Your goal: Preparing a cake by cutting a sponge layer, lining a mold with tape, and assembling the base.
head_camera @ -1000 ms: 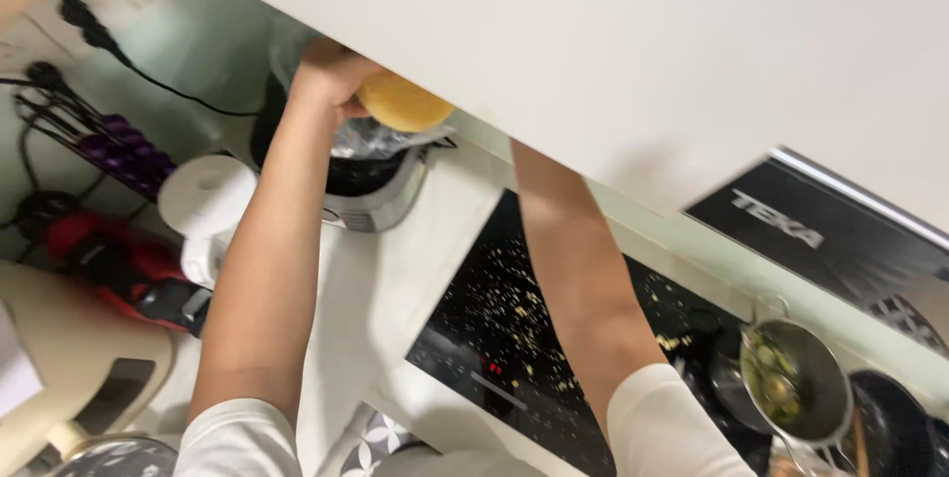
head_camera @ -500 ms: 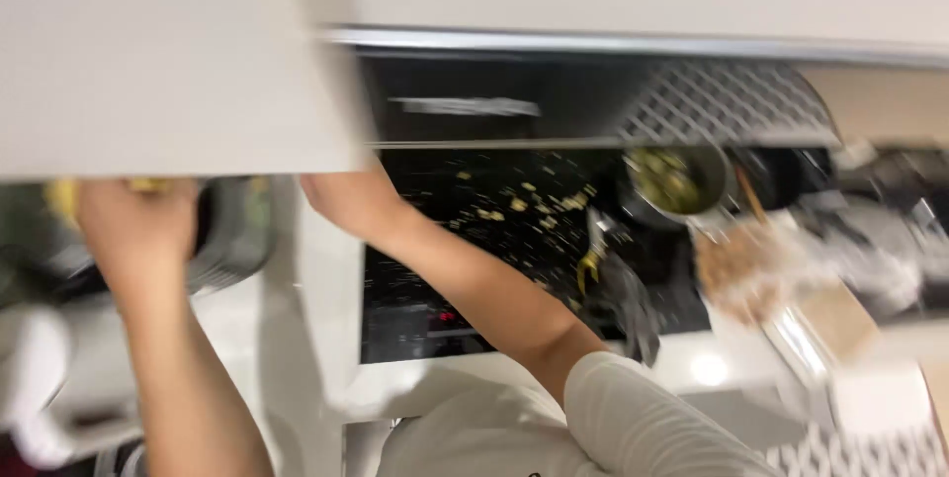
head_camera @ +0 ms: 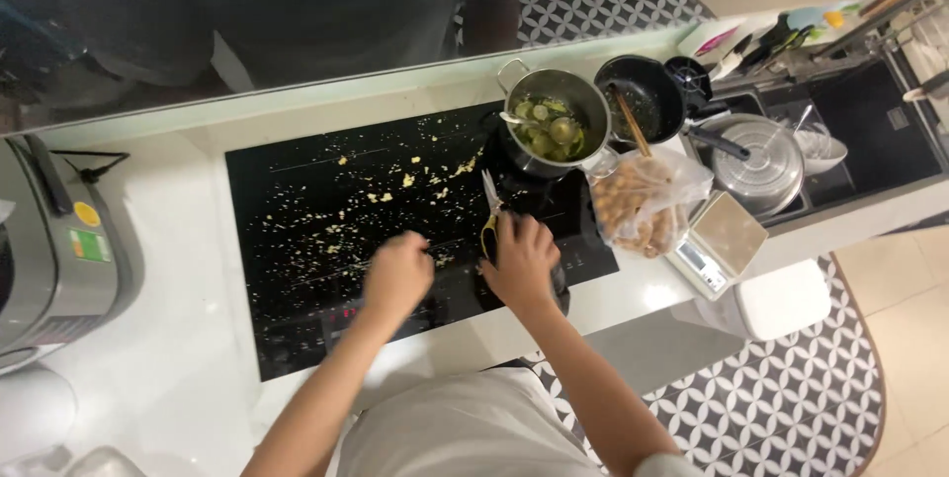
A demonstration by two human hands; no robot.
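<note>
My right hand [head_camera: 522, 258] grips the scissors [head_camera: 489, 208] by their handles, blades pointing toward the pot [head_camera: 554, 126]. My left hand [head_camera: 397, 274] hovers loosely curled and empty over the crumb-strewn cooktop [head_camera: 297, 210], near the bench's front edge.

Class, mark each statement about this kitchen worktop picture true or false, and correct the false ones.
1. The steel pot holds green vegetable pieces. True.
2. The black glass cooktop is spotless. False: pale crumbs are scattered over it.
3. The right hand rests on yellow-handled scissors. True.
4. The clear plastic bag of brown nuts lies left of the pot. False: it lies to its right.
5. The left hand grips a pan. False: it hovers over the cooktop.
</note>
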